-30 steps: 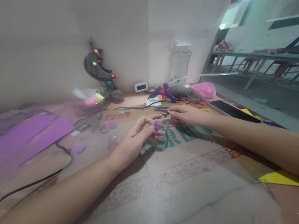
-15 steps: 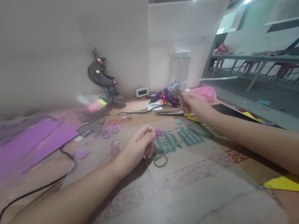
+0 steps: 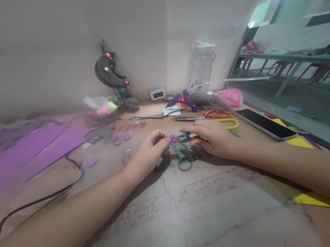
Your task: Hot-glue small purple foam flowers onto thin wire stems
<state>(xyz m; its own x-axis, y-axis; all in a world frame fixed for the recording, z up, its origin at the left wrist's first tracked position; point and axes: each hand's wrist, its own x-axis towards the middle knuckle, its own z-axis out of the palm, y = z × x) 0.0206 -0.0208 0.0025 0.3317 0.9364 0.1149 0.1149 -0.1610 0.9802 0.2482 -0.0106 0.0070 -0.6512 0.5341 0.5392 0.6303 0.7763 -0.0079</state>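
Observation:
My left hand (image 3: 156,148) is closed in a pinch on a small purple flower (image 3: 174,139) at the middle of the work surface. A thin grey cord (image 3: 186,166) hangs in a loop just below the flower. From the right, my right hand (image 3: 212,137) grips small dark-bladed scissors (image 3: 186,137), their tips close to the flower and cord. Whether the blades touch either one, I cannot tell. Behind my right hand lie scissors with an orange handle (image 3: 218,113), and a yellow handle loop (image 3: 230,123) shows beside them.
Purple sheets (image 3: 53,151) and loose purple flowers (image 3: 89,162) lie left, near a black cable (image 3: 39,199). Behind are a glue gun (image 3: 184,99), grey yarn (image 3: 207,100), a bottle (image 3: 204,65) and a dark crescent ornament (image 3: 108,72). A phone (image 3: 265,123) lies right.
My right hand has come back from the grey yarn near the glue gun to the flower, now with dark-bladed scissors in it. My left hand still pinches the flower.

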